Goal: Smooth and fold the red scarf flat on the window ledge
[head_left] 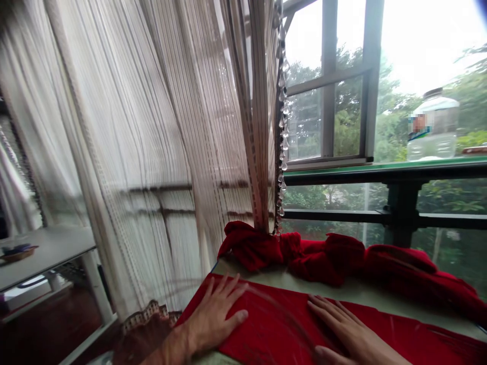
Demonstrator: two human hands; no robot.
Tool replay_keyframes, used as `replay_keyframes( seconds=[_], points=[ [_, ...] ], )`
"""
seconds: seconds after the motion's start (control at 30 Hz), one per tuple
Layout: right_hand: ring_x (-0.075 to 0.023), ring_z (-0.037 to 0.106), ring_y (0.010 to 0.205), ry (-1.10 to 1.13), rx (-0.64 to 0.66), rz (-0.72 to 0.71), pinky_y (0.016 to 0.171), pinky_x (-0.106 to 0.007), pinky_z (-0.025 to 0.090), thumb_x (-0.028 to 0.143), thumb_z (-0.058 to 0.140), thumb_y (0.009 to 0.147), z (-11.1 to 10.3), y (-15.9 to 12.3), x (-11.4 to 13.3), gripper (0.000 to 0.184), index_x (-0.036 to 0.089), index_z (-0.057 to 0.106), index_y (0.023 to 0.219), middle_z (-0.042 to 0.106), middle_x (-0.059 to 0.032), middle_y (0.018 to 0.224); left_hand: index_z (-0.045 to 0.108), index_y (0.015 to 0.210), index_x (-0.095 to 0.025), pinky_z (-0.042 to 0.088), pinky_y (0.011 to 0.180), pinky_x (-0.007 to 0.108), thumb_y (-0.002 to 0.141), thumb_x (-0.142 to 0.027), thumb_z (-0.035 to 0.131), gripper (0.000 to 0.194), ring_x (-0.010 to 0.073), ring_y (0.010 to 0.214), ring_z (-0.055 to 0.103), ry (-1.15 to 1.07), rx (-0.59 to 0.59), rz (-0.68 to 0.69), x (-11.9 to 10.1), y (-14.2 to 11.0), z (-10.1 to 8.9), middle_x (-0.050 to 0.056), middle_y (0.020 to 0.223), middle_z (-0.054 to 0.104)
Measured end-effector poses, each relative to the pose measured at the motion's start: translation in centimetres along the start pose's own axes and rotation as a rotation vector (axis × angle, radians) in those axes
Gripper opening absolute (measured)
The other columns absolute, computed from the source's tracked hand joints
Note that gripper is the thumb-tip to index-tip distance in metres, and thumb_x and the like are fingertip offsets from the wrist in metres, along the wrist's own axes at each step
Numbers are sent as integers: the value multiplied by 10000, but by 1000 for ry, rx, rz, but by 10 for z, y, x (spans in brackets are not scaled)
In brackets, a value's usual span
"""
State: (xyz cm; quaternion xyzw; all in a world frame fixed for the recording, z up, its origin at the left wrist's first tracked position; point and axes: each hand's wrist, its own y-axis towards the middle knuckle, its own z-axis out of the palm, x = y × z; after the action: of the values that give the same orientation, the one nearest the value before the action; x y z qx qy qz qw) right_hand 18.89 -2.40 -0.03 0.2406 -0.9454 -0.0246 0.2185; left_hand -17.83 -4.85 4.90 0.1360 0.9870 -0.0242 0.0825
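A flat piece of red cloth [274,309] lies over a pale tabletop [292,279]. My left hand [216,312] rests on the cloth near its left edge, palm down with the fingers spread. Further right, my right hand [346,327] is laid flat on the same cloth, its fingers stretched out and its thumb apart. Neither hand grips anything. Beyond the flat piece, a bunched strip of red fabric [323,256] runs along the table's far side. The near part of the cloth is cut off by the bottom of the picture.
A sheer striped curtain [152,126] hangs to the left, edged by a string of clear beads [282,126]. Behind the table run a dark railing [403,203] and an open window [331,116]. A large plastic bottle [433,126] stands on the ledge. Another table [49,248] is at the left.
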Motion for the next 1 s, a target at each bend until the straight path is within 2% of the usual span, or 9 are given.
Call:
replay_keyframes(
  seconds=[0.07,0.13,0.23,0.4,0.5,0.6,0.73,0.9,1.0],
  points=[
    [-373,280,1622,14,110,9,1357,-520,217,784,603,861,-1,0,2,916,261,460,1600,350,-43,1720,337,1702,-336,47,1340,645,1081,-647,449,703,336,1672,110,-10,87,-3,-12,-12,-5,35,1799,193],
    [-369,230,1640,21,145,16,1367,-532,171,776,591,877,-1,1,4,932,242,426,1623,304,-59,1743,343,1703,-304,47,1329,671,1082,-629,445,708,356,1670,84,-18,86,-15,-25,-14,-9,56,1798,185],
    [-373,247,1641,34,131,1,1366,-533,193,792,619,860,0,2,2,951,250,441,1622,334,-80,1745,326,1706,-338,47,1333,662,1069,-656,447,722,347,1672,47,-42,3,9,-45,-11,-10,25,1804,157],
    [-380,287,1634,71,88,-41,1360,-540,215,832,620,851,3,4,-3,992,216,465,1613,371,-136,1734,351,1698,-301,27,1324,681,1019,-608,551,772,359,1669,73,-65,190,-9,-77,-3,-12,61,1796,195],
    [-391,292,1632,84,109,-47,1356,-546,225,858,628,831,4,5,-5,1048,184,456,1615,365,-170,1732,338,1705,-306,31,1326,678,1056,-666,455,751,348,1672,45,-97,80,31,-93,15,-11,60,1799,198],
    [-408,287,1632,89,66,-46,1352,-566,231,841,631,839,6,6,-7,1004,202,491,1601,382,-171,1728,311,1714,-324,-6,1338,643,1087,-675,363,721,313,1677,31,-131,-16,74,-103,34,7,26,1805,163],
    [-425,281,1630,76,74,-31,1351,-593,214,817,650,836,2,7,-4,963,228,525,1587,396,-166,1725,351,1699,-345,9,1351,617,1062,-648,453,713,309,1677,82,-124,42,49,-99,36,27,14,1798,202],
    [-421,264,1635,65,118,-17,1355,-591,191,784,635,853,-10,3,9,939,223,514,1597,379,-163,1736,329,1711,-305,38,1343,632,1079,-650,353,720,325,1672,27,-18,-24,-79,-78,18,10,22,1806,133],
    [-406,279,1633,58,85,-14,1356,-565,201,758,654,848,-9,2,7,917,232,527,1588,398,-160,1726,340,1709,-280,61,1342,639,1072,-611,379,718,326,1672,79,11,-7,-110,-66,15,10,41,1799,185]
  ],
)
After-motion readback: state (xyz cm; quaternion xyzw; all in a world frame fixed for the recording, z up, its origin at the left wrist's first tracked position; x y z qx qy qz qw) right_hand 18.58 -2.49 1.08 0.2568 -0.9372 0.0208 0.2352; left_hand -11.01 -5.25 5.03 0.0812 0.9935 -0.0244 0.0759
